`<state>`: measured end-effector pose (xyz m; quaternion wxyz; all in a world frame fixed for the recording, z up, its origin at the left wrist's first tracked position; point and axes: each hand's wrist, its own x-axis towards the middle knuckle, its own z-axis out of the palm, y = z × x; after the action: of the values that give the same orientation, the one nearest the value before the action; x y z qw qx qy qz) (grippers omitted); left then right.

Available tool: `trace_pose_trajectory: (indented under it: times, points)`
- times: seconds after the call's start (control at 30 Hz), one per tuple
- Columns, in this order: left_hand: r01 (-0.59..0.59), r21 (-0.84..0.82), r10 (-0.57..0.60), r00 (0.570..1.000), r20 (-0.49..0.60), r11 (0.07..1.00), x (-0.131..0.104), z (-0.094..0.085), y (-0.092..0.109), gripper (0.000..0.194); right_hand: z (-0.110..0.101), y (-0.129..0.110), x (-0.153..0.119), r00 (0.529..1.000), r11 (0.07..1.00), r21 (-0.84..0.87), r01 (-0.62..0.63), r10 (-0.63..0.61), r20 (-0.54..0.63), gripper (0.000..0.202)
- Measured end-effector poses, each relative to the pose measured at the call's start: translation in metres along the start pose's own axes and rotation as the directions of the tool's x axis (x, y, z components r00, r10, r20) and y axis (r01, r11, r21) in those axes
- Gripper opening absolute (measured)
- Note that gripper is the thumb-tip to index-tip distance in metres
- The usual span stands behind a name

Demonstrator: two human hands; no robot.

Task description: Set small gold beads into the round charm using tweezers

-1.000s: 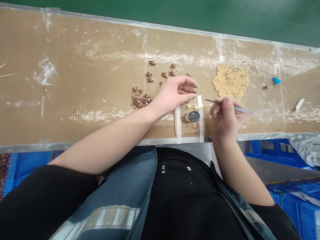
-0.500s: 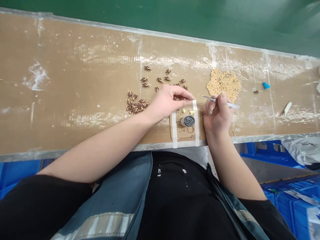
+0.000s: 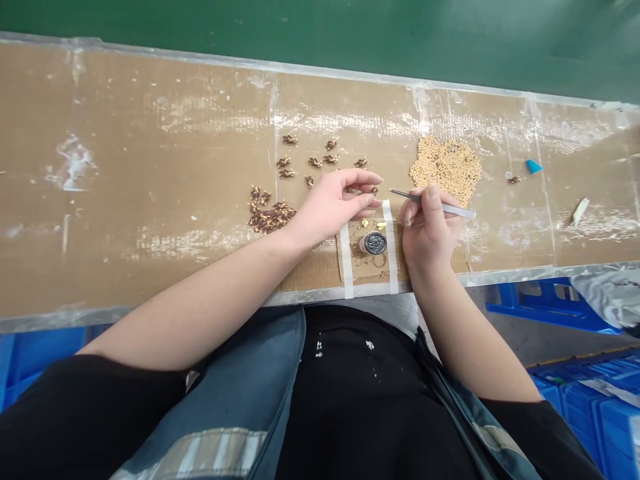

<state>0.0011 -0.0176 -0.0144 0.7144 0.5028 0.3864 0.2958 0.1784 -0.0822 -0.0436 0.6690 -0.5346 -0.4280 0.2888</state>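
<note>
My right hand [image 3: 431, 223] grips metal tweezers [image 3: 457, 211], their tip pointing left toward my other hand. My left hand [image 3: 340, 197] hovers over small brown pieces, its fingers apart and a gap between them and the tweezer tip. Below it a small round jar [image 3: 375, 243] with dark contents stands on a taped card [image 3: 363, 268]. Two small yellow bits [image 3: 381, 226] lie just above the jar. Beyond my right hand spreads a pile of tan beads [image 3: 445, 165]. Dark brown and gold pieces [image 3: 271, 217] are heaped left of my left hand.
Several single brown pieces [image 3: 330, 159] lie on the cardboard-covered table [image 3: 175, 173]. At the right are a blue piece [image 3: 533, 166] and a pale sliver [image 3: 581, 211]. Blue crates [image 3: 583, 407] stand below the table's near edge.
The fingers of my left hand have spread apart. The tweezers have shifted a little left with my right hand. The whole view has moved slightly.
</note>
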Motion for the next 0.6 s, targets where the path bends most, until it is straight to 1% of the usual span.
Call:
trace_pose_trajectory:
  times: [0.1, 0.27, 0.43, 0.6]
  points:
    - [0.018, 0.013, -0.018, 1.0, 0.004, 1.0, -0.0004, 0.0024, 0.0013, 0.025, 0.002, 0.0002, -0.0004, 1.0, 0.999, -0.037, 0.006, -0.006, -0.005, 0.049]
    - [0.037, 0.023, -0.037, 0.999, 0.0, 0.999, -0.0003, 0.0047, 0.0017, 0.022, 0.0029, 0.0012, -0.0014, 1.0, 0.993, -0.119, -0.02, 0.022, 0.018, 0.051]
    - [0.038, 0.024, -0.038, 0.999, -0.007, 0.999, 0.0004, 0.0043, 0.0016, 0.022, 0.0017, 0.0033, -0.0014, 0.999, 0.996, -0.093, 0.007, -0.004, 0.032, 0.046]
    - [0.036, 0.027, -0.036, 0.999, 0.006, 0.999, 0.0, 0.0043, 0.0021, 0.022, 0.0029, 0.001, -0.0016, 0.999, 0.996, -0.091, -0.005, 0.009, 0.043, 0.046]
